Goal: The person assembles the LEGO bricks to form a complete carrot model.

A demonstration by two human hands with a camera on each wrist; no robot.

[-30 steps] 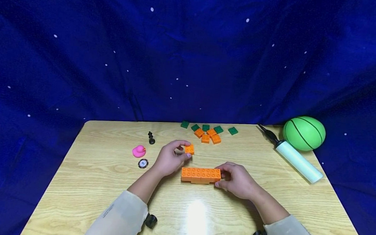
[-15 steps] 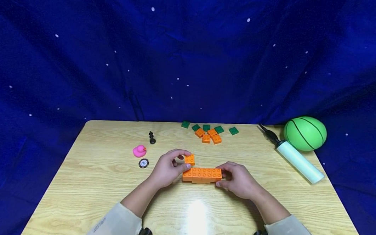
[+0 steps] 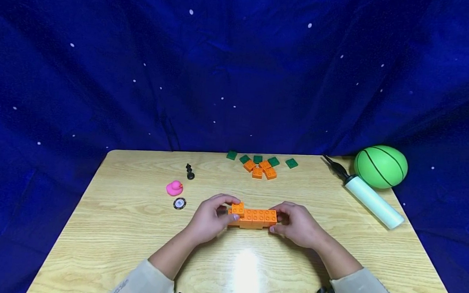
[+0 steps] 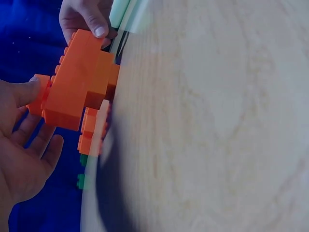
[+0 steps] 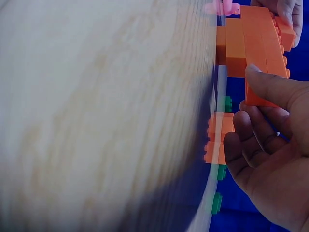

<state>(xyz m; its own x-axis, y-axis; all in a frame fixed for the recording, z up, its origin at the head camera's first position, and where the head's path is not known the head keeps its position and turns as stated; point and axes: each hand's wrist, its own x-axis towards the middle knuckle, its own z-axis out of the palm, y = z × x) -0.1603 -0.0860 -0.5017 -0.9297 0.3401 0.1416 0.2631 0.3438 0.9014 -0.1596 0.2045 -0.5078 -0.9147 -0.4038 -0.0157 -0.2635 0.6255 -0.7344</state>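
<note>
An orange toy-brick assembly [image 3: 257,217] stands on the table, its wide top row resting on narrower layers, as the left wrist view shows. My left hand [image 3: 210,218] pinches a small orange brick [image 3: 238,208] between thumb and fingers, at the top of the row near its left end. In the left wrist view that brick [image 4: 38,96] sits against the studs; whether it is pressed fully down I cannot tell. My right hand [image 3: 297,224] grips the right end of the assembly, thumb on the near side, as the right wrist view shows.
Behind lie several loose orange bricks [image 3: 257,173] and several green bricks [image 3: 273,161]. At left are a pink rubber duck [image 3: 174,188], a black chess piece [image 3: 190,172] and a poker chip [image 3: 179,203]. A hand pump [image 3: 372,202] and green ball [image 3: 380,166] lie at right.
My left hand has brought the small orange brick toward me, from behind the assembly onto the left part of its top. The right hand has kept its place at the right end.
</note>
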